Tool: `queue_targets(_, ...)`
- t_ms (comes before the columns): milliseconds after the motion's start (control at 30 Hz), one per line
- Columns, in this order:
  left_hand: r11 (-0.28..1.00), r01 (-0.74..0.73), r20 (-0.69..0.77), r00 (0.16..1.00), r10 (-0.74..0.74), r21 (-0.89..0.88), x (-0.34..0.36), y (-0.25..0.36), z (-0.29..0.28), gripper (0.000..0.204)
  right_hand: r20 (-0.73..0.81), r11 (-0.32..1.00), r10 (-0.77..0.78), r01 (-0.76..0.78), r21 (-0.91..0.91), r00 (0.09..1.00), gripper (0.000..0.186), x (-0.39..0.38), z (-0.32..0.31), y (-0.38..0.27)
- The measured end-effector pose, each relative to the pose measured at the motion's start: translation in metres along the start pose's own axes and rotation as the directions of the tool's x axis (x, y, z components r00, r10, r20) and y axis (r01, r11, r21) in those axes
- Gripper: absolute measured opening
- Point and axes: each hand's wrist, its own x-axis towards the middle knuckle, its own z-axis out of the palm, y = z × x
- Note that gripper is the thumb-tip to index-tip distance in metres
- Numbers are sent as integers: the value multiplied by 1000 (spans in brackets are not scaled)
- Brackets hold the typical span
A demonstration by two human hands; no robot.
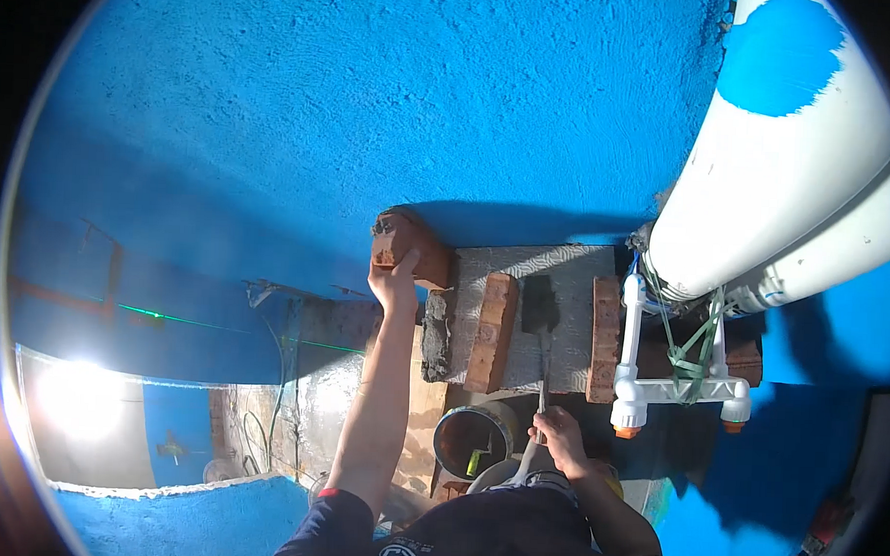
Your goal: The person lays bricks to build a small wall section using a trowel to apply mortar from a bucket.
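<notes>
My left hand [396,284] is closed around a red brick [432,268], holding it against the blue wall at the far left corner of a silvery patterned surface [578,268]. My right hand [560,439] grips the handle of a trowel [539,306], whose dark blade lies over that surface. One brick [492,334] rests to the left of the blade, and another brick [605,338] stands along the right edge. Under the held brick, a grey mortar strip [437,332] runs along the left edge.
Below the surface stands a round bucket [441,445] with a yellow-green-handled tool [475,462] inside. At right are thick white pipes [763,162] and a white plastic pipe frame [681,389] tied with green strap [692,360]. A bright lamp [78,402] shines at left.
</notes>
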Motion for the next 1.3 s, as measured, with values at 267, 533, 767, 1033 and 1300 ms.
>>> queue_targets(267,992,47,17,999,-46,-120,-4,2,-6,50,-6,1000,9,-9,-23,1000,10,1,0,-1)
queue_targets(533,992,80,46,996,-76,-96,7,5,-5,50,16,998,9,-8,-59,1000,11,2,-6,2)
queue_targets(767,990,71,47,997,-66,-121,5,38,-17,47,191,979,-90,52,197,977,15,-28,6,-33)
queue_targets(1033,987,133,51,990,-128,-93,-12,90,-42,52,166,985,-89,62,160,982,14,-55,20,-55)
queue_targets(1300,985,64,116,992,-46,-163,-78,131,-79,52,62,983,-162,167,-80,985,9,-78,38,-91)
